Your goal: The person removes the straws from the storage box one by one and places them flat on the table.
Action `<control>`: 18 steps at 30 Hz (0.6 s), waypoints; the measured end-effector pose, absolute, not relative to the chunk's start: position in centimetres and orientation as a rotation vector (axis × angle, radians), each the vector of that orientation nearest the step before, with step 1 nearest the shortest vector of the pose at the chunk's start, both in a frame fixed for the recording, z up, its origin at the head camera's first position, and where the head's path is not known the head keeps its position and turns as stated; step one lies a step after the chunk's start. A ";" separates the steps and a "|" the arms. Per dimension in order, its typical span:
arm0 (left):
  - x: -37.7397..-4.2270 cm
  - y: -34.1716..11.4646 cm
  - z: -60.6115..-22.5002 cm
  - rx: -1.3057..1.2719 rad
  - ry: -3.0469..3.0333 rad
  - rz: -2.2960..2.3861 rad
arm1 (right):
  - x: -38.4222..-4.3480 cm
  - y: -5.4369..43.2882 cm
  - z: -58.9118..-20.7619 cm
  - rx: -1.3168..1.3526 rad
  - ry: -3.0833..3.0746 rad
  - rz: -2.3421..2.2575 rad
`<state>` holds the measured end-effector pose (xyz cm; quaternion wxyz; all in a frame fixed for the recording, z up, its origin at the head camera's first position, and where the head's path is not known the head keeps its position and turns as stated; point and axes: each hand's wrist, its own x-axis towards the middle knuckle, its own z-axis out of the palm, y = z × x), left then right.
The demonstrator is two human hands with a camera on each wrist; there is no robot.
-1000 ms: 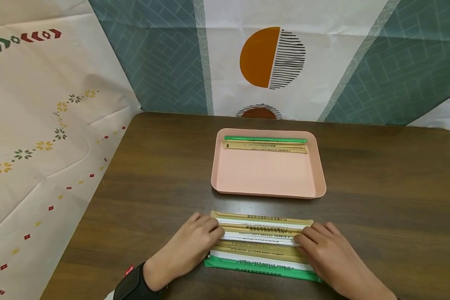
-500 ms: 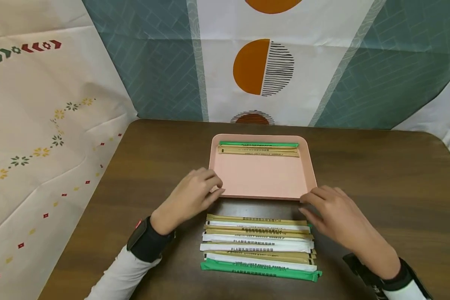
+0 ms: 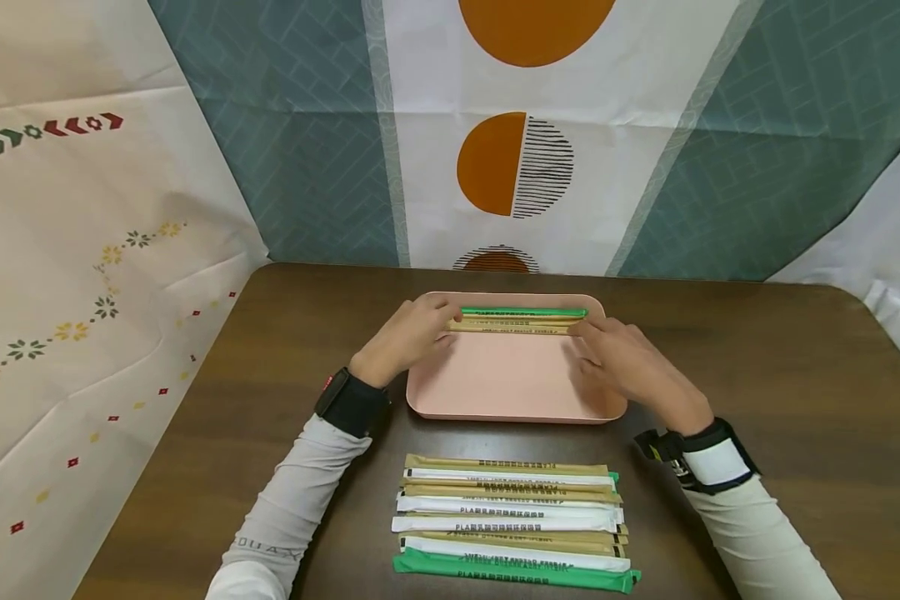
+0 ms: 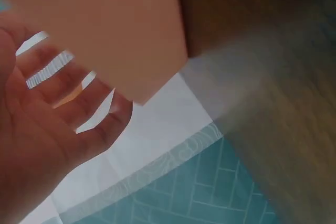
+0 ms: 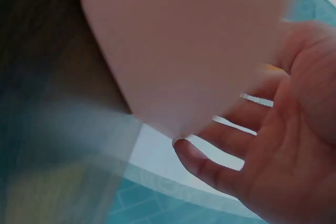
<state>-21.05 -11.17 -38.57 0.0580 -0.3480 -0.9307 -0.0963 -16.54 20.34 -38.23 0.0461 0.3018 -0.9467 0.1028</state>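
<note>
Several wrapped straws (image 3: 521, 322), green and tan, lie side by side along the far edge inside a pink tray (image 3: 510, 392). My left hand (image 3: 411, 337) is over the tray's left side, its fingertips by the left ends of these straws. At their right ends is my right hand (image 3: 630, 362), reaching over the tray's right side. Both wrist views show the fingers of the left hand (image 4: 63, 93) and right hand (image 5: 247, 135) spread and loosely bent, partly behind the pink tray. Whether the fingertips touch the straws cannot be seen.
Nearer on the wooden table (image 3: 757, 375) lies a row of wrapped straws (image 3: 510, 525) in tan, white and green, roughly parallel. A patterned cloth (image 3: 307, 150) hangs behind the table, and a white floral cloth (image 3: 120, 333) covers the left side.
Both hands have left the near row of straws and moved forward over the tray to the straws there. The near row looks more spread out than a second ago. The head view has shifted.
</note>
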 end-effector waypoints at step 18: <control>-21.3 -10.4 -40.5 -1.122 -2.756 -0.193 | -17.6 19.4 -40.2 0.832 -2.910 0.223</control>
